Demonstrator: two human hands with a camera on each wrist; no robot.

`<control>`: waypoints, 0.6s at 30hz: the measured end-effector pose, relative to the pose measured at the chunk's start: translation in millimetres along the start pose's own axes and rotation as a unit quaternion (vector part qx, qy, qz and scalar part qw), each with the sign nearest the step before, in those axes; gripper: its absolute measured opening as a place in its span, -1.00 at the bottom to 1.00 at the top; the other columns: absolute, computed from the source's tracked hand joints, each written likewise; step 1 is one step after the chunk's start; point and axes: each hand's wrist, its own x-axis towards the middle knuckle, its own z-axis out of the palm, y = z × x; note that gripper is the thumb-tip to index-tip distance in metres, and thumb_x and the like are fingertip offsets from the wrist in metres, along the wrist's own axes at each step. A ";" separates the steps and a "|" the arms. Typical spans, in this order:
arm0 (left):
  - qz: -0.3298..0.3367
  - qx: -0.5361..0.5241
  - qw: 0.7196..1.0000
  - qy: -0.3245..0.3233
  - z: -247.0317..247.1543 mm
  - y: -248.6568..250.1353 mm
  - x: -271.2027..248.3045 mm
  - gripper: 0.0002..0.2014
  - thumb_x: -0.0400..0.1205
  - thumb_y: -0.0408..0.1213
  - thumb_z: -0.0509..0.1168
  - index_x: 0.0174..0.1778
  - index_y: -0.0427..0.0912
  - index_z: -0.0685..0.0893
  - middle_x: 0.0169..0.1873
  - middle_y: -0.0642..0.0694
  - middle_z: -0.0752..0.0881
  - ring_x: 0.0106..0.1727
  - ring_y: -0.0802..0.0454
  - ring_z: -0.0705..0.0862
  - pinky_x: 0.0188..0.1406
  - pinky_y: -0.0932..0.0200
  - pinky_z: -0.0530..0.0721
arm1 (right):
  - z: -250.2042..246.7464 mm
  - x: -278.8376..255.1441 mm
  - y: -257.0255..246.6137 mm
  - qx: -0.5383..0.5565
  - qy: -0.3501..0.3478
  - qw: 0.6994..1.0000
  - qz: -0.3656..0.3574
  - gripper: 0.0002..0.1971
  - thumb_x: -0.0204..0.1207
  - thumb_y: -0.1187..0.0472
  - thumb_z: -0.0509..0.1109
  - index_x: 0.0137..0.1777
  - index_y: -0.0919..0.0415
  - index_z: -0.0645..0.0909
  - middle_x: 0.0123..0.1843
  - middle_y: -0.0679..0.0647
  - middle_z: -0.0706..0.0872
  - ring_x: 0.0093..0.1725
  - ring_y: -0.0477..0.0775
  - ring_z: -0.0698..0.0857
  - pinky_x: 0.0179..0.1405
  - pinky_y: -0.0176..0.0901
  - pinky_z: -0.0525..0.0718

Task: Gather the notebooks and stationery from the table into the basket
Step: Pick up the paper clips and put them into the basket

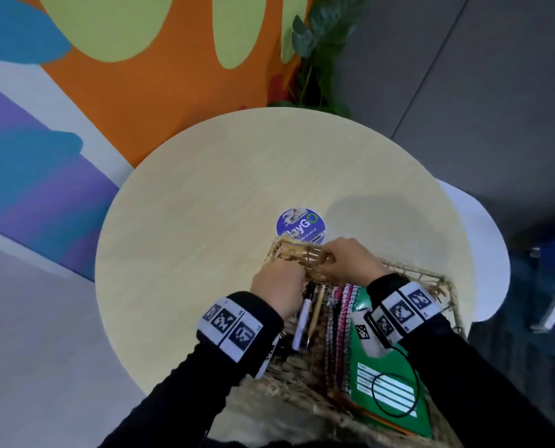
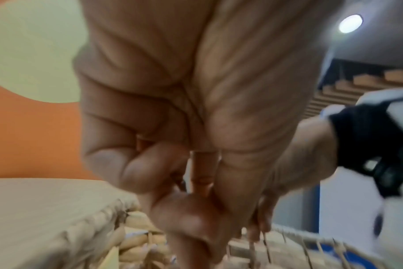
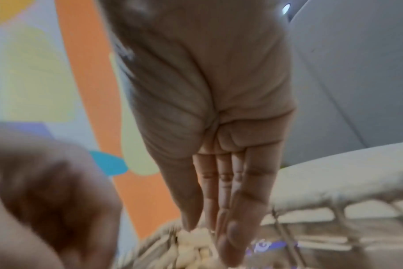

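Note:
A wicker basket (image 1: 408,268) stands at the near right of the round table (image 1: 221,189). Inside lie a green notebook (image 1: 386,383), several spiral notebooks (image 1: 340,318) on edge, and a few pens (image 1: 303,318) along the left wall. Both hands meet at the basket's far left corner. My left hand (image 1: 277,286) has curled fingers (image 2: 127,172) over the pens' top ends, and the grip itself is mostly hidden. My right hand (image 1: 331,263) reaches down with straight fingers (image 3: 239,209) held together, their tips touching the woven far wall (image 3: 196,242).
A round blue sticker (image 1: 300,225) is on the tabletop just beyond the basket. A white chair (image 1: 483,237) stands past the table's right edge and a leafy plant (image 1: 318,59) behind it. Bare tabletop stretches left and beyond the basket.

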 end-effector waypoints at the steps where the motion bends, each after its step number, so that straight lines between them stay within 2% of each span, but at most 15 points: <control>1: 0.006 0.026 1.000 -0.017 3.8 6.1 7.7 -0.77 0.55 -0.48 0.13 -0.10 -0.29 0.71 -0.03 -0.23 0.77 0.00 -0.21 0.71 -0.10 0.00 0.67 | -5.9 -9.3 6.2 0.033 0.029 0.999 0.003 -0.86 0.41 0.20 0.47 -0.07 0.19 0.79 -0.03 0.15 0.81 -0.03 0.11 0.73 -0.05 -0.16 0.62; 3: 0.019 0.067 0.996 -0.056 11.1 17.2 24.5 -0.78 0.58 -0.52 0.12 -0.08 -0.38 0.70 -0.01 -0.31 0.77 -0.04 -0.21 0.73 -0.14 0.02 0.67 | -11.8 -25.7 16.4 0.068 0.061 0.996 0.003 -0.85 0.42 0.18 0.49 -0.05 0.19 0.79 -0.10 0.12 0.81 -0.13 0.04 0.70 -0.09 -0.18 0.61; 5: 0.024 0.101 0.990 -0.095 17.6 24.6 39.4 -0.78 0.60 -0.51 0.13 -0.05 -0.44 0.70 0.00 -0.35 0.77 -0.01 -0.24 0.76 -0.12 -0.01 0.72 | -14.0 -39.4 24.3 0.089 0.073 0.993 0.008 -0.87 0.45 0.19 0.48 -0.07 0.20 0.78 -0.22 0.07 0.77 -0.19 0.04 0.70 -0.09 -0.14 0.65; 7: 0.022 0.138 0.982 -0.129 26.8 24.7 50.0 -0.79 0.60 -0.47 0.15 -0.27 -0.39 0.66 -0.19 -0.28 0.74 -0.16 -0.21 0.75 -0.20 0.02 0.69 | -15.9 -49.8 32.4 0.115 0.083 0.990 0.018 -0.90 0.46 0.21 0.45 -0.10 0.18 0.78 -0.32 0.02 0.72 -0.27 0.03 0.69 -0.09 -0.05 0.72; 9: 0.012 0.157 0.974 -0.161 38.6 16.9 57.5 -0.67 0.61 -0.43 0.17 -0.52 -0.26 0.49 -0.46 -0.15 0.58 -0.44 -0.08 0.57 -0.31 0.08 0.58 | -16.2 -56.7 38.9 0.136 0.094 0.986 0.026 -0.91 0.47 0.22 0.44 -0.11 0.16 0.77 -0.33 0.04 0.73 -0.32 0.03 0.67 -0.09 0.01 0.74; 10: 0.011 0.168 0.969 -0.180 43.4 12.7 60.8 -0.64 0.61 -0.43 0.17 -0.56 -0.22 0.44 -0.54 -0.11 0.51 -0.51 -0.03 0.49 -0.31 0.10 0.54 | -16.2 -58.6 41.5 0.143 0.097 0.984 0.029 -0.92 0.47 0.22 0.44 -0.12 0.15 0.77 -0.31 0.07 0.75 -0.31 0.04 0.68 -0.09 0.03 0.75; 13: 0.008 0.182 0.957 -0.223 38.4 13.2 61.8 -0.65 0.57 -0.38 0.26 -0.57 -0.23 0.44 -0.57 -0.09 0.47 -0.55 0.00 0.44 -0.35 0.14 0.53 | -20.7 -61.3 46.4 0.165 0.102 0.981 0.031 -0.91 0.48 0.23 0.43 -0.11 0.16 0.77 -0.30 0.09 0.78 -0.33 0.03 0.69 -0.09 0.06 0.75; 15: 0.019 0.165 0.960 -0.224 20.0 16.9 61.4 -0.67 0.54 -0.31 0.34 -0.54 -0.29 0.51 -0.58 -0.10 0.50 -0.51 -0.02 0.48 -0.42 0.14 0.54 | -31.5 -58.0 49.7 0.174 0.115 0.977 0.031 -0.90 0.48 0.25 0.43 -0.09 0.20 0.78 -0.29 0.14 0.81 -0.32 0.07 0.72 -0.08 0.05 0.75; 16: 0.026 0.133 0.967 -0.216 7.9 16.7 63.0 -0.71 0.54 -0.26 0.34 -0.47 -0.31 0.58 -0.55 -0.11 0.59 -0.46 -0.02 0.55 -0.38 0.13 0.60 | -39.6 -53.9 51.7 0.178 0.126 0.976 0.031 -0.90 0.48 0.27 0.43 -0.08 0.22 0.78 -0.26 0.17 0.82 -0.29 0.11 0.75 -0.08 0.04 0.75; 18: 0.065 0.067 0.979 -0.180 -20.3 11.0 69.3 -0.75 0.53 -0.18 0.32 -0.30 -0.31 0.75 -0.35 -0.16 0.79 -0.35 0.01 0.66 -0.24 0.14 0.66 | -59.0 -42.3 55.2 0.174 0.143 0.974 0.028 -0.90 0.50 0.30 0.41 -0.09 0.22 0.76 -0.25 0.18 0.82 -0.26 0.14 0.80 -0.14 -0.01 0.74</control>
